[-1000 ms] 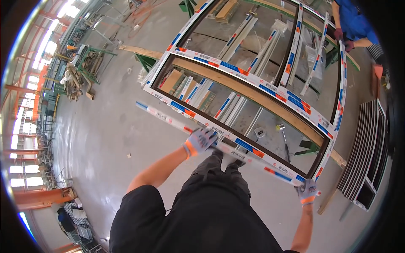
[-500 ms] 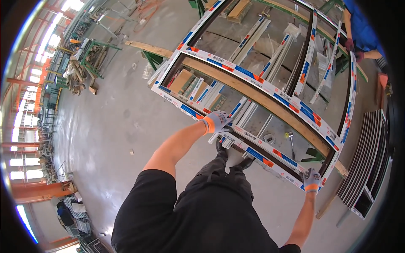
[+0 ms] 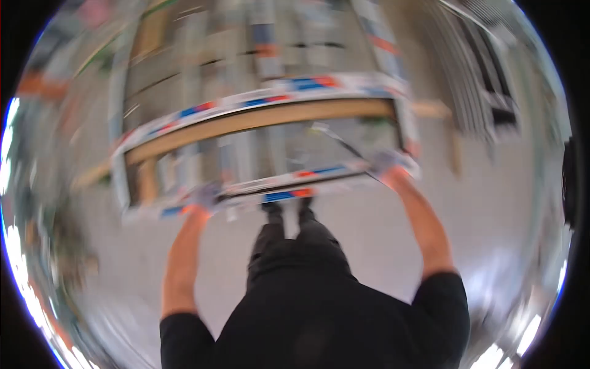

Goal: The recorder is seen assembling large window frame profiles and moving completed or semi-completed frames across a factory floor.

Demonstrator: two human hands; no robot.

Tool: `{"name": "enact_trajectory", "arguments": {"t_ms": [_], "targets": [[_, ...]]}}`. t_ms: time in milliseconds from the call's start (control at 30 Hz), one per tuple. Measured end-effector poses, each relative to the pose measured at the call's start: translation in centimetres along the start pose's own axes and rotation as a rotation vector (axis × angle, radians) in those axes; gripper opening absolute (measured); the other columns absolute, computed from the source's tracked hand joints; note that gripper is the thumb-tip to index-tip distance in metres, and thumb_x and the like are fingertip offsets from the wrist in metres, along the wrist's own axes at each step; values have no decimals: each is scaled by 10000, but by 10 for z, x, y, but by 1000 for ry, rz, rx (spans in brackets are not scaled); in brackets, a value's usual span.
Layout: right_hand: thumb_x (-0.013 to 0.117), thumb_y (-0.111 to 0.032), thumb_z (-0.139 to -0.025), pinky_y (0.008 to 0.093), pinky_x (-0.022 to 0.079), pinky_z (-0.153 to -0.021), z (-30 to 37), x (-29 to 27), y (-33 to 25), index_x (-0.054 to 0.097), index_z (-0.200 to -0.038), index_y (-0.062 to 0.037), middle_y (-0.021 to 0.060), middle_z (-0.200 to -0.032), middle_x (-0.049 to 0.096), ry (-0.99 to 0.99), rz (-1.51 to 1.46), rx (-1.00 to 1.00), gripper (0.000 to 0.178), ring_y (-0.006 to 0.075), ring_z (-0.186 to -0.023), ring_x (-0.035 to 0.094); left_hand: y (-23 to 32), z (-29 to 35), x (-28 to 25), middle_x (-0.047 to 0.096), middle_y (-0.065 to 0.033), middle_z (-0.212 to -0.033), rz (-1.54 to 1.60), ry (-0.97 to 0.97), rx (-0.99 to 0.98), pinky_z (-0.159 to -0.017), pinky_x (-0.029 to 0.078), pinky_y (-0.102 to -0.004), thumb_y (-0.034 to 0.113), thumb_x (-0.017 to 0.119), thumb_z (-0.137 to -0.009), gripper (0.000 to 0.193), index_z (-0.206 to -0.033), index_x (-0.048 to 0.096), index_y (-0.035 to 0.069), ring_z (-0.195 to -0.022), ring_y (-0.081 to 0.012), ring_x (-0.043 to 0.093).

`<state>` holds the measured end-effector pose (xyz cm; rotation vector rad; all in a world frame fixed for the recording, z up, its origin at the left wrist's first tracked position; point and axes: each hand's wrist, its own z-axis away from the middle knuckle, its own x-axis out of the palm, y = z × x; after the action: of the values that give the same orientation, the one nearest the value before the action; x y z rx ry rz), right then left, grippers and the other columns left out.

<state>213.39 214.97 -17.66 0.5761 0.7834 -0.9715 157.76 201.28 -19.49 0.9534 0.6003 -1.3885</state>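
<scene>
Left hand: gloved, by the strip's left end (image 3: 204, 198), way too blurry to tell if the fingers are closed on it
Right hand: gloved too (image 3: 388, 163), over by the strip's right end, same blur, can't tell the grip
Frame: big taped thing (image 3: 289, 195), near rail right in front of the legs
Strip: white, blue and orange (image 3: 301, 174), between the hands, just inside that rail
Hammer: dark handle (image 3: 348, 146), seen through the near opening
Board: wood (image 3: 246, 123), crosses under the frame
Stack: striped lengths (image 3: 452, 80), off to the right
</scene>
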Motion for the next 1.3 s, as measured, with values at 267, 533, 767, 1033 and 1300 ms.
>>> {"name": "enact_trajectory", "arguments": {"t_ms": [267, 533, 767, 1033, 1300], "targets": [[613, -575, -802, 409, 478, -812, 36, 47, 105, 650, -996, -96, 123, -897, 656, 391, -293, -44, 518, 304, -907, 629, 56, -46, 44, 624, -165, -1038, -173, 430, 226, -880, 457, -460, 294, 740, -707, 500, -1109, 581, 42, -979, -356, 587], [589, -580, -822, 390, 446, -819, 43, 74, 149, 629, -965, -98, 98, -886, 648, 454, -325, -109, 505, 295, -903, 620, 95, -45, 60, 603, -201, -1110, -213, 476, 257, -917, 454, -460, 232, 711, -733, 500, -1158, 560, 17, -1029, -383, 570], [634, -528, -816, 391, 462, -836, 35, 65, 159, 629, -980, -98, 89, -902, 644, 446, -314, -95, 461, 293, -924, 615, 112, -54, 51, 569, -230, -1165, -146, 367, 153, -945, 435, -467, 199, 695, -734, 539, -1196, 523, -20, -1077, -411, 542], [634, -511, -829, 399, 482, -803, 34, 67, 155, 628, -1024, -72, 120, -885, 657, 438, -340, -145, 481, 327, -895, 627, 96, -51, 58, 577, -221, -1140, -164, 391, 172, -933, 438, -464, 181, 639, -779, 474, -1200, 528, -7, -1062, -409, 548], [646, -478, -833, 389, 477, -818, 45, 58, 149, 625, -1031, -74, 119, -884, 654, 336, -374, -107, 450, 323, -898, 626, 108, -49, 38, 612, -203, -1019, -162, 411, 221, -836, 472, -454, 214, 597, -858, 306, -1077, 589, 0, -966, -403, 577]]}}
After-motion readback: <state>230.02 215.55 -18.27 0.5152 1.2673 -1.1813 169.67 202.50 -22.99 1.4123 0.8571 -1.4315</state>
